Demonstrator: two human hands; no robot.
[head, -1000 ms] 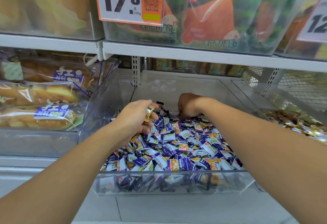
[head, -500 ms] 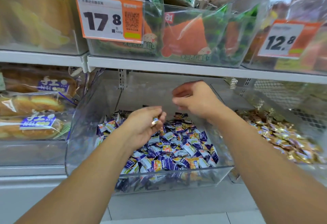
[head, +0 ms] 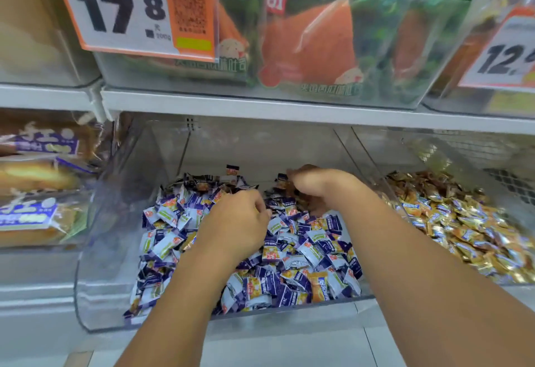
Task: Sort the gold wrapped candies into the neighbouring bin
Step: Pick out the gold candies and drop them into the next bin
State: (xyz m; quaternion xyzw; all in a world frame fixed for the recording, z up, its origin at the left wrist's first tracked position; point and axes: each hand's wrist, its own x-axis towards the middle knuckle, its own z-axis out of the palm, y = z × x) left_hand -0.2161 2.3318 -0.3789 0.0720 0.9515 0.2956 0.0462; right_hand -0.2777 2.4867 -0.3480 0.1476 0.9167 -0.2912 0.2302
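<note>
- both hands are reaching into the clear middle bin (head: pixel 115 251) sitting on the lower shelf, under the upper shelf edge (head: pixel 289 109).
- left hand (head: pixel 236 229) is hovering over the centre of the purple-and-white candy pile (head: pixel 304 253), back of hand up, fingers curling under; can't tell if it's holding anything, the palm side is hidden.
- right hand (head: pixel 317 184) is sitting further back, near the bin's rear right corner, fingers curling down into the pile; fingertips are hidden among wrappers, so can't tell what it's gripping, if anything.
- a few gold wrapped candies (head: pixel 318 285) are showing mixed into the purple pile, one near the front right corner of the middle bin, another just left of the left wrist.
- neighbouring bin (head: pixel 405 149) is standing just to the right, sharing the clear divider wall, and is holding a heap of gold candy (head: pixel 469 230) spreading from its back to its front right.
- packaged bread (head: pixel 37 175) is lying in the compartment to the left.
- upper shelf is carrying green-and-orange snack bags (head: pixel 312 45), with an orange price tag (head: pixel 136 10) reading 17.8 at the left and a second tag (head: pixel 506 56) cut off at the right edge.
</note>
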